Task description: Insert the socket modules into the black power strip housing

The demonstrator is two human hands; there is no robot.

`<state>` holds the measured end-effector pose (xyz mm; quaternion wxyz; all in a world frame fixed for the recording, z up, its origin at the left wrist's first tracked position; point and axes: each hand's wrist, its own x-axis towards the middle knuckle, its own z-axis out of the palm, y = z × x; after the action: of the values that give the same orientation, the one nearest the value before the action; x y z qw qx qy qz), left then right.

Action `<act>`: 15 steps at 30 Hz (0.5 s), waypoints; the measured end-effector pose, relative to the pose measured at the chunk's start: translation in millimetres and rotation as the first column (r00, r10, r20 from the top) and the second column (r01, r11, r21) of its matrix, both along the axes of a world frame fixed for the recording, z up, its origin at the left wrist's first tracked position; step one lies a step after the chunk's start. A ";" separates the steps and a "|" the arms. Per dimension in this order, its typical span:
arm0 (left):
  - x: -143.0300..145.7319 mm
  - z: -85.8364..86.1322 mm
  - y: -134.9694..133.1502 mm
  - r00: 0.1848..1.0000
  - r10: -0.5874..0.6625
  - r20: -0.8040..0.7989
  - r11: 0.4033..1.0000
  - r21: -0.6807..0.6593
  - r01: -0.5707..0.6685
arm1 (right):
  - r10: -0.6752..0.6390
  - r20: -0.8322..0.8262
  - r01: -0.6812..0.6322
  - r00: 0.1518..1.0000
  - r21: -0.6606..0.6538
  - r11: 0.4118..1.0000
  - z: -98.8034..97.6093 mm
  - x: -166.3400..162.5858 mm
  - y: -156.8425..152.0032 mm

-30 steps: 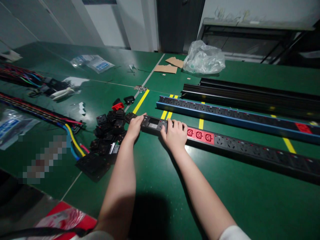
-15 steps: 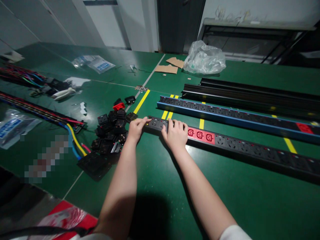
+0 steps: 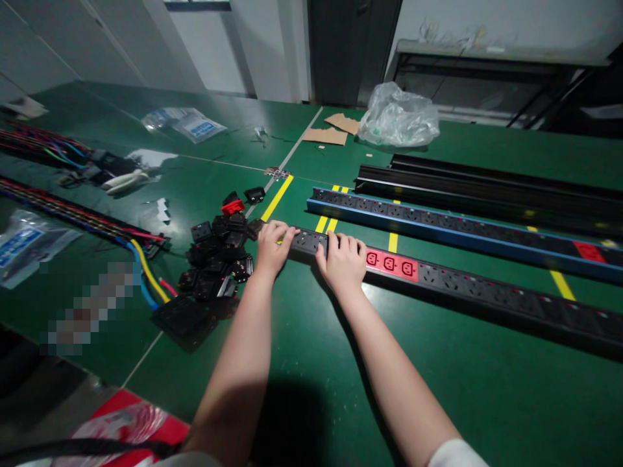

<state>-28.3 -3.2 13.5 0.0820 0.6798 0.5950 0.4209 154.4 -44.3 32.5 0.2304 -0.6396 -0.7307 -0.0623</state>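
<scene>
A long black power strip (image 3: 457, 283) with black sockets and a red group of sockets (image 3: 389, 261) lies slantwise on the green table. My left hand (image 3: 274, 248) is wrapped over its left end, thumb on the top face. My right hand (image 3: 343, 261) grips the strip just left of the red sockets, fingers over the far edge. Left of my left hand lies a heap of loose black socket modules (image 3: 214, 250), with a red module (image 3: 233, 207) among them. Behind the strip rests a blue-sided power strip (image 3: 438, 228).
Black metal profiles (image 3: 438, 185) lie farther back. Wire bundles (image 3: 73, 217) run along the left, one ending in thick coloured wires (image 3: 146, 272). A clear plastic bag (image 3: 400, 117) and cardboard scraps (image 3: 325, 135) sit at the back. Yellow tape (image 3: 277, 198) marks the green table (image 3: 311, 363).
My left hand has shifted slightly right and wrapped further over the strip's end. My right hand stays in the same place on the strip.
</scene>
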 end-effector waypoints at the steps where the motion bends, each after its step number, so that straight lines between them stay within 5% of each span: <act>1: 1.2 -0.4 0.5 1.000 0.011 -0.022 1.000 -0.014 -0.011 | -0.007 -0.002 0.007 1.000 -0.003 1.000 1.7 -0.8 0.1; 6: 3.4 3.6 -2.1 0.997 0.073 0.026 0.997 0.008 -0.073 | -0.086 -0.034 0.084 0.996 -0.066 0.994 13.5 -16.1 7.4; 11: -1.8 2.3 -4.4 0.946 0.301 0.120 0.937 0.146 -0.317 | -0.069 -0.064 0.060 0.996 -0.140 0.988 16.2 -44.1 23.3; 15: -4.1 -7.1 -0.7 0.909 0.412 0.069 0.904 0.094 -0.417 | -0.070 -0.077 0.057 0.995 -0.149 0.987 14.5 -54.5 28.7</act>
<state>-32.4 -3.9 6.4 -0.0315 0.5310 0.7005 0.4758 99.9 -15.5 46.9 0.2106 -0.6798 -0.7025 0.0105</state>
